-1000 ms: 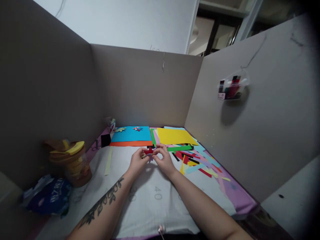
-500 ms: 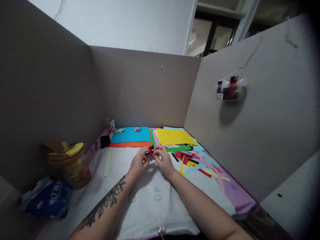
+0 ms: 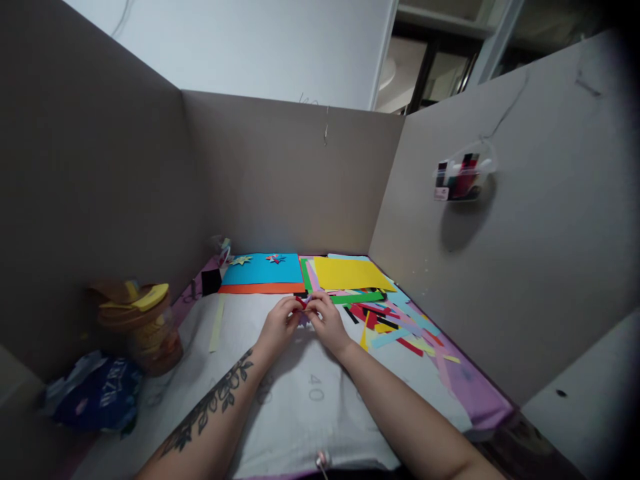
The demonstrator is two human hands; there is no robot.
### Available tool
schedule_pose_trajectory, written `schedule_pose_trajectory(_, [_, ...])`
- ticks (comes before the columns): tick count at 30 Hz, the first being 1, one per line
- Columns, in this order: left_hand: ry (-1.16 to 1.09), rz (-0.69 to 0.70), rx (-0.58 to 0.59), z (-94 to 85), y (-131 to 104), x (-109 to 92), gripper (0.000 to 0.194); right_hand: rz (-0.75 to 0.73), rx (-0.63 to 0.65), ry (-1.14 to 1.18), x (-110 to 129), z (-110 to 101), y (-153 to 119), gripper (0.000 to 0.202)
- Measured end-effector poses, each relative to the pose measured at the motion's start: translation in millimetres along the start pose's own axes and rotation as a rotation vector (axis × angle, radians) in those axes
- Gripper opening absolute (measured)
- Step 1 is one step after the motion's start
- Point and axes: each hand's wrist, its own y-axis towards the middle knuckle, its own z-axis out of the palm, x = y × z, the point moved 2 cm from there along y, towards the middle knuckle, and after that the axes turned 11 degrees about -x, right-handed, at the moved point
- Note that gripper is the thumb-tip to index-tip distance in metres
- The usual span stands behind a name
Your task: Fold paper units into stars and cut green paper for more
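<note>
My left hand (image 3: 279,322) and my right hand (image 3: 327,321) meet over the middle of the white cloth, fingertips nearly touching. Between them is a small piece of folded paper (image 3: 301,303), with red and purple parts showing. Both hands pinch it; much of the piece is hidden by my fingers. Beyond them, a pale yellow paper star (image 3: 241,261) and a red, blue and white paper star (image 3: 275,259) lie on a blue sheet (image 3: 263,273), which rests over an orange one (image 3: 260,289).
Loose coloured paper strips (image 3: 387,325) spread to the right, below a yellow sheet (image 3: 350,274). A pale strip (image 3: 217,325) lies left of my hands. A brown-lidded cup (image 3: 150,330) and a blue packet (image 3: 97,393) stand at left. Grey panels (image 3: 290,180) enclose the table.
My fingers have shifted slightly around the folded paper, the left ones curling closer in. More of its red part shows as a curve. The view has shifted a little.
</note>
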Motion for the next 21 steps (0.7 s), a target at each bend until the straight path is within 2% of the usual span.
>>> schedule_pose_trajectory(7, [0.014,-0.038,-0.048,2.0,-0.8,5.2,0.01,0.018,-0.001,-0.004,-1.5,1.2,-0.6,0.011])
schedule_pose_trajectory(10, [0.003,-0.075,-0.068,2.0,-1.0,7.2,0.009,0.009,-0.076,-0.045,-1.9,-0.7,-1.1,0.01])
schedule_pose_trajectory(13, [0.0,-0.088,-0.092,1.8,-0.7,8.2,0.009,-0.087,-0.155,-0.137,-0.8,-4.2,-1.8,0.012])
schedule_pose_trajectory(17, [0.011,-0.07,-0.081,2.4,-0.6,8.5,0.008,-0.246,-0.149,-0.222,2.0,-4.5,-2.7,0.016])
schedule_pose_trajectory(21, [0.031,-0.028,-0.062,3.1,-1.3,9.1,0.008,-0.272,-0.145,-0.239,2.9,-2.5,-2.2,0.016])
